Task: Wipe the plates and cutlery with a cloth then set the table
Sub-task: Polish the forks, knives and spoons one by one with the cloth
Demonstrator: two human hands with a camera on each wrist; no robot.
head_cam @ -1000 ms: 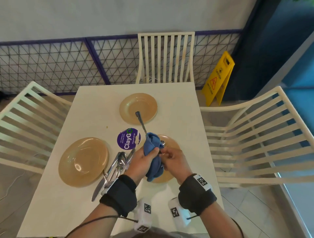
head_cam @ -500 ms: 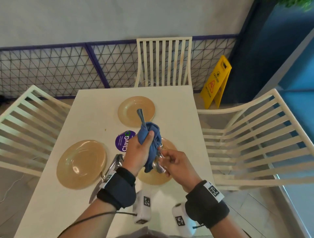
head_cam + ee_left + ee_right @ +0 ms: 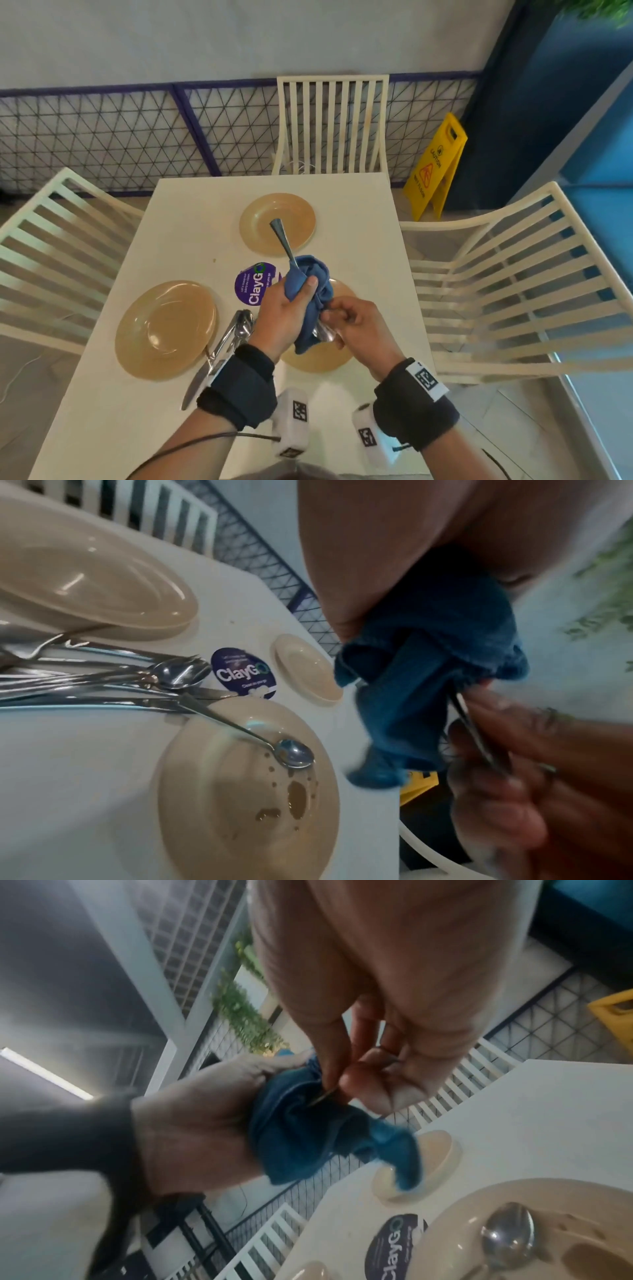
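My left hand (image 3: 286, 308) grips a bunched blue cloth (image 3: 310, 291) wrapped round the middle of a metal spoon. Its handle (image 3: 281, 236) sticks out beyond the cloth, towards the far plate (image 3: 294, 209). My right hand (image 3: 337, 315) pinches the spoon's lower end just below the cloth, above the near plate (image 3: 318, 359). The cloth (image 3: 428, 647) hangs down in the left wrist view beside the pinching fingers (image 3: 496, 723). The near plate (image 3: 219, 791) has brown stains and a small spoon (image 3: 294, 753) lying in it. A third tan plate (image 3: 166, 329) sits at the left.
A pile of cutlery (image 3: 236, 332) with a knife lies between the left plate and the near one. A purple ClayGo sticker (image 3: 255, 284) marks the table's middle. White slatted chairs stand at the left, far (image 3: 332, 123) and right sides; a yellow floor sign (image 3: 435, 164) stands beyond.
My left hand has slid the cloth a little up the spoon's handle. My right hand has drawn back towards me, and the spoon's bowl has come out below the cloth.
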